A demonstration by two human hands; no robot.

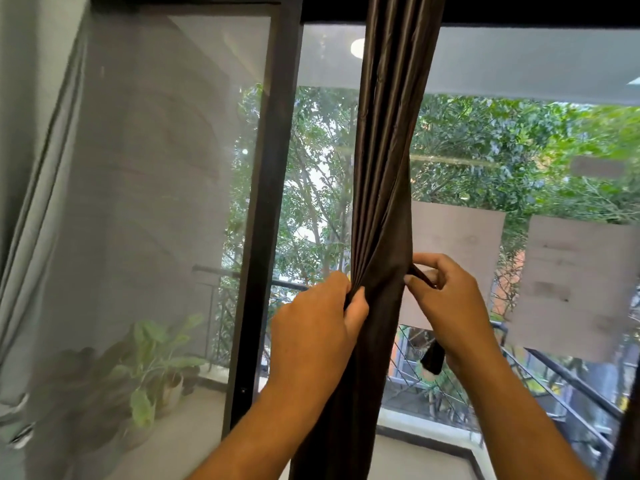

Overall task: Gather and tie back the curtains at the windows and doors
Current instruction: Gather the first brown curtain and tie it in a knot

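A dark brown curtain (382,174) hangs gathered into a narrow bunch in front of the glass door. My left hand (313,323) grips the bunch from its left side at mid height, thumb pressed into the folds. My right hand (446,303) is on the bunch's right side, fingers pinched on a dark brown tie-back strip (420,273). The strip's loose end (433,360) dangles below my right wrist. How far the strip wraps around the back of the curtain is hidden.
A dark door frame post (263,209) stands left of the curtain, with a sheer grey curtain (104,202) further left. Potted plants (152,368) sit on the balcony floor outside. A black railing (571,382) and trees lie beyond the glass. Pale frosted patches (571,289) mark the right pane.
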